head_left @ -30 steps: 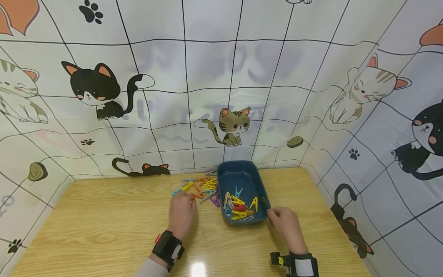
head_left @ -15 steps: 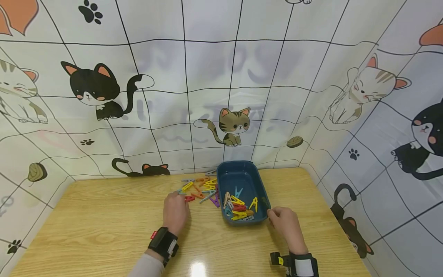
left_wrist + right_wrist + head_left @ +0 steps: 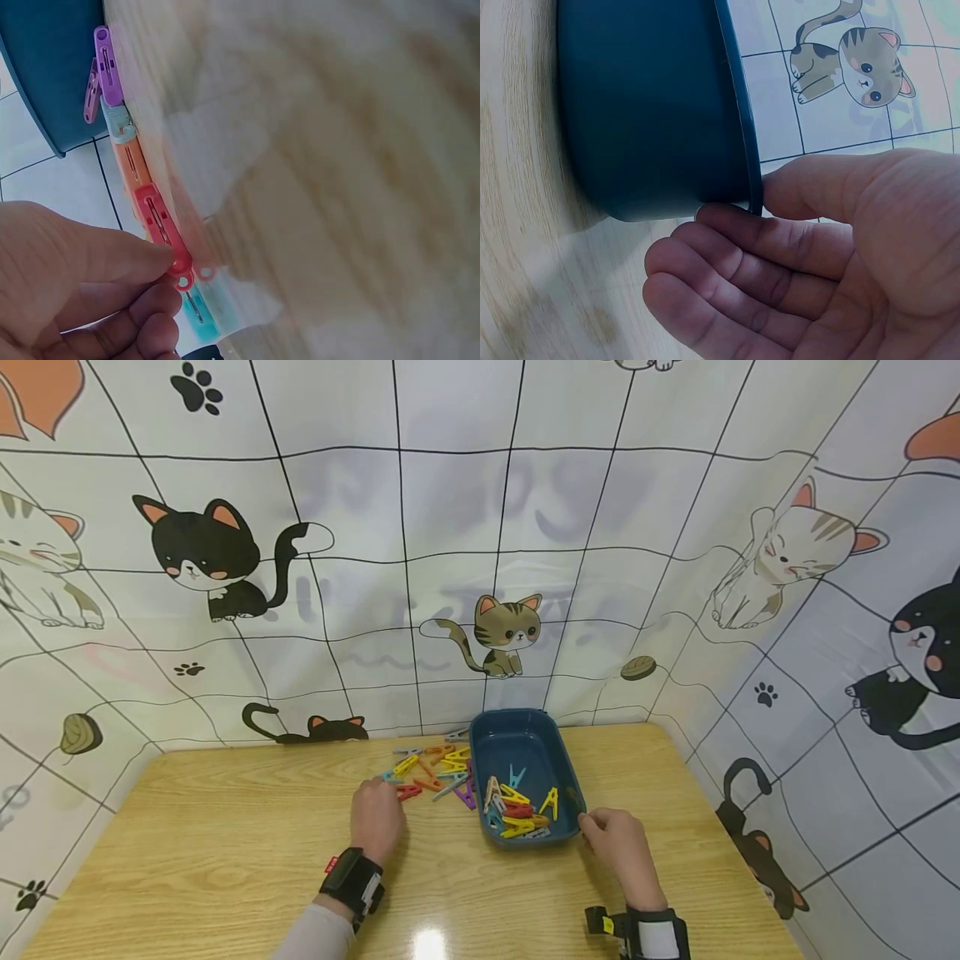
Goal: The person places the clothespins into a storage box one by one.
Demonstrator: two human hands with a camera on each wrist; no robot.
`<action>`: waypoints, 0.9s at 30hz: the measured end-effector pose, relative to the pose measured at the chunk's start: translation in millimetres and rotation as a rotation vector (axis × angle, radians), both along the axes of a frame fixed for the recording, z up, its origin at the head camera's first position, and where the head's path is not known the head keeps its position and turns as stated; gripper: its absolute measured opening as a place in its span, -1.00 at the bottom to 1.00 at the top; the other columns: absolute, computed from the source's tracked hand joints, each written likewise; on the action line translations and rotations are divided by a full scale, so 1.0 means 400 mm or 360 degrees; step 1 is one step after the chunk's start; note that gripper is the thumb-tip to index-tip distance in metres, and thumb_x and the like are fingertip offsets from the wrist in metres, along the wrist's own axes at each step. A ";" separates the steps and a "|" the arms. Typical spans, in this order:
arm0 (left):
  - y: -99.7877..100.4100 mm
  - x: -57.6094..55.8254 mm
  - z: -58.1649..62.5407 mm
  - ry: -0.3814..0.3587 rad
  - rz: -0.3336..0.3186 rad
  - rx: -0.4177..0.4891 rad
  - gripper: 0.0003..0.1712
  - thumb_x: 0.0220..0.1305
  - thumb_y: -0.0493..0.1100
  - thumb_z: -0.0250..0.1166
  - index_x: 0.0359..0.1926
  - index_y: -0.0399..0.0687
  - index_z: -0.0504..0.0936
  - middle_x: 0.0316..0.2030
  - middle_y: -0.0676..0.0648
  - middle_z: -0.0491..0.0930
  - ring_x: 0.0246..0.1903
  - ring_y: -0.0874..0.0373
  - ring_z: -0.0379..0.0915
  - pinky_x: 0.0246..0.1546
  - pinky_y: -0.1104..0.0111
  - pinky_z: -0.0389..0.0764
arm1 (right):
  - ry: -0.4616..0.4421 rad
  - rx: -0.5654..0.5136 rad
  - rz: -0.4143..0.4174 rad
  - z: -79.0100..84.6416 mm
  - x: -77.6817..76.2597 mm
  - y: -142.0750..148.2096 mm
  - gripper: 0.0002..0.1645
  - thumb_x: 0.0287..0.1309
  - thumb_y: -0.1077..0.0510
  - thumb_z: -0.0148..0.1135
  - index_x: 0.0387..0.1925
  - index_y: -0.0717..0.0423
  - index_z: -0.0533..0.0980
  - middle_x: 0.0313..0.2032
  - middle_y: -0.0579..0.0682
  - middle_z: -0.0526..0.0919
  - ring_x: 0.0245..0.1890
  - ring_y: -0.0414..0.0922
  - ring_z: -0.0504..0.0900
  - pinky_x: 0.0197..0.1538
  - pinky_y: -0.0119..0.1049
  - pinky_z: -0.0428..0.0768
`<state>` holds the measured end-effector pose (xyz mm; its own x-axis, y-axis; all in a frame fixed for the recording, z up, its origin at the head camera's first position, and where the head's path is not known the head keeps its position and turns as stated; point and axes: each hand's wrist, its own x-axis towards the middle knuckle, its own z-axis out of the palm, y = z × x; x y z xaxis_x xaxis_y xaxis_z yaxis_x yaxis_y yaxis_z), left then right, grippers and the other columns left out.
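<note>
My left hand is at the near left edge of a loose pile of clothespins. In the left wrist view its thumb and forefinger pinch the end of a red clothespin. A turquoise clothespin lies just beyond those fingertips, and an orange clothespin is on the other side. Right of the pile stands a dark blue plastic basin, several mixed-colour clothespins lying in its near end. My right hand pinches the basin's rim at its near right corner, thumb outside and forefinger under the lip.
Yellow clothespins and a purple clothespin lie close against the basin's left side. The wooden table ends at the back against a cat-printed cloth, which also rises at both sides.
My left hand has drawn back slightly to the left and nearer, uncovering the red clothespin at its fingertips. My right hand and the basin stay where they were.
</note>
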<state>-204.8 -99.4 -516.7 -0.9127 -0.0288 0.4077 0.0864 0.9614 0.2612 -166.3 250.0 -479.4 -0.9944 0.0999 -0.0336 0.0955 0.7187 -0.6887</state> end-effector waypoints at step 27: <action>0.011 0.028 0.034 0.0101 -0.0091 0.0078 -0.85 0.02 -0.54 0.36 -0.59 -0.33 0.71 -0.59 -0.16 0.60 -0.54 -0.03 0.52 -0.44 0.14 0.57 | -0.0022 -0.0005 0.0001 0.003 0.002 -0.001 -0.65 0.38 0.19 0.16 -0.54 0.22 0.61 -0.67 -0.09 0.48 -0.58 -0.13 0.41 -0.45 -0.26 0.32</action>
